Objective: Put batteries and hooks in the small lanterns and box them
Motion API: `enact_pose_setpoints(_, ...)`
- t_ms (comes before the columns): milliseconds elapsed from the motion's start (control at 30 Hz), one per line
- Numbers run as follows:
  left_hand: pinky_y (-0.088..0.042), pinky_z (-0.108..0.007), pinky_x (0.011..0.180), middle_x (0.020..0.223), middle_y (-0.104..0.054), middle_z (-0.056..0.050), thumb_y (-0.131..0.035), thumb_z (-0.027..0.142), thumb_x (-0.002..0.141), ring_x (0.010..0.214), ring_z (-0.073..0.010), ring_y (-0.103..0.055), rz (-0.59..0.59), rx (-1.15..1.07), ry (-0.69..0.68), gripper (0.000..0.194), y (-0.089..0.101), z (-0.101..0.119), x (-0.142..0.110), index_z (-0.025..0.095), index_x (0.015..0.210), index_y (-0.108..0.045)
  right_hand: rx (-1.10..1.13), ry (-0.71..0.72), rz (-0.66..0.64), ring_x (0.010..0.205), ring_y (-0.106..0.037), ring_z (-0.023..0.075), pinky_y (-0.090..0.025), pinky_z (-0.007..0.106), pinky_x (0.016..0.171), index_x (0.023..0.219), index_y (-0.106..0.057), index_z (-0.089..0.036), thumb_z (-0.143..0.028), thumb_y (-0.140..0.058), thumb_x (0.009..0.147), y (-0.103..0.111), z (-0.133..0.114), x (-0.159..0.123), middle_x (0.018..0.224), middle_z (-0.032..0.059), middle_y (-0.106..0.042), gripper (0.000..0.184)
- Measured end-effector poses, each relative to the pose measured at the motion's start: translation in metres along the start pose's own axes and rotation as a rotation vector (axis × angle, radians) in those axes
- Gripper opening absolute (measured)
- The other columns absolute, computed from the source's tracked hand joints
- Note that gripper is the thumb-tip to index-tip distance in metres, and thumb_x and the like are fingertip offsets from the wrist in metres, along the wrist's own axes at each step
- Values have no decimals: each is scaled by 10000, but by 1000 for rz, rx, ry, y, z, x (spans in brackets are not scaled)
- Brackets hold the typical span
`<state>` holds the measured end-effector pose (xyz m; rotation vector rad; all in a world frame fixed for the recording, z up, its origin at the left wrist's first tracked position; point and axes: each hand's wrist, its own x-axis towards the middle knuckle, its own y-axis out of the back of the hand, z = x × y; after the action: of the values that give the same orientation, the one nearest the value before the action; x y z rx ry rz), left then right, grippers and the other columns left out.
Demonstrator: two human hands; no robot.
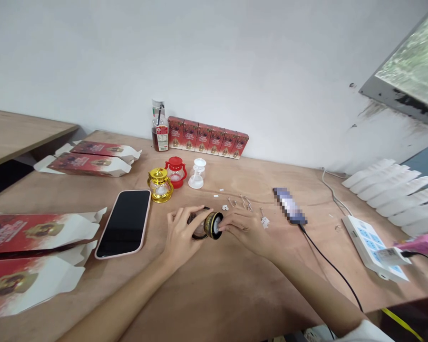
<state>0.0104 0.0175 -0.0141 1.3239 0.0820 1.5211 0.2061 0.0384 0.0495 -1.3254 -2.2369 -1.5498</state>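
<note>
A small black-and-gold lantern [210, 224] lies on its side on the wooden table [217, 289]. My left hand [181, 232] is closed around its clear glass body. My right hand [244, 228] has its fingers pinched at the lantern's gold base end. Just beyond my right hand lie several small metal parts [243, 201] and a tiny white piece [265, 221].
A gold lantern [159, 185], a red lantern [175, 171] and a white one [197, 173] stand behind. A black phone in a pink case [124, 222] lies left. Red boxes [207, 137], a bottle [159, 126], flattened cartons [89, 159], a charging phone [290, 205] and a power strip [373, 244] surround.
</note>
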Motion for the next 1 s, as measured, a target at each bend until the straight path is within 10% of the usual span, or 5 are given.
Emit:
enact_pose_setpoints(367, -287, -388, 770, 1133, -656, -104, -551, 173, 820, 939, -247, -571, -96, 234, -48, 583, 0, 17, -4, 205, 1383, -403, 285, -234, 80, 1182, -516, 235, -507, 372, 906, 1269, -442, -231, -413, -645, 821, -17, 5, -29, 1285, 121, -512, 523)
enact_pose_setpoints(533, -296, -431, 916, 1346, -544, -104, -494, 96, 799, 1191, -246, -494, -271, 184, -87, 647, 7, 33, 3, 230, 1412, -338, 315, -396, 81, 1010, -628, 242, -517, 405, 878, 1149, -477, -202, -327, -648, 796, -39, 13, -52, 1110, 99, -628, 412)
enact_pose_setpoints(700, -287, -494, 1041, 1475, -396, -102, -543, 182, 757, 1339, -286, -355, -488, 205, 14, 711, 77, 19, 21, 241, 1425, -306, 268, -604, 285, 922, -646, 267, -517, 434, 808, 1045, -498, -204, -385, -691, 730, -48, 28, -60, 1007, 95, -656, 411)
enact_pose_setpoints(867, -334, -499, 999, 1366, -535, -77, -565, 257, 743, 1258, -320, -467, -481, 522, 183, 563, 179, -45, 18, 281, 1300, -487, 285, -674, 472, 983, -607, 274, -468, 467, 879, 999, -488, -207, -443, -744, 659, -47, 32, -58, 1055, 102, -610, 487)
enact_pose_setpoints(1000, -424, -457, 869, 1185, -667, -50, -554, 213, 709, 1103, -308, -590, -570, 622, 372, 507, 220, -91, 6, 280, 1211, -574, 546, -742, 558, 846, -610, 217, -496, 384, 774, 943, -520, -207, -502, -717, 680, -43, 33, -52, 915, 55, -622, 442)
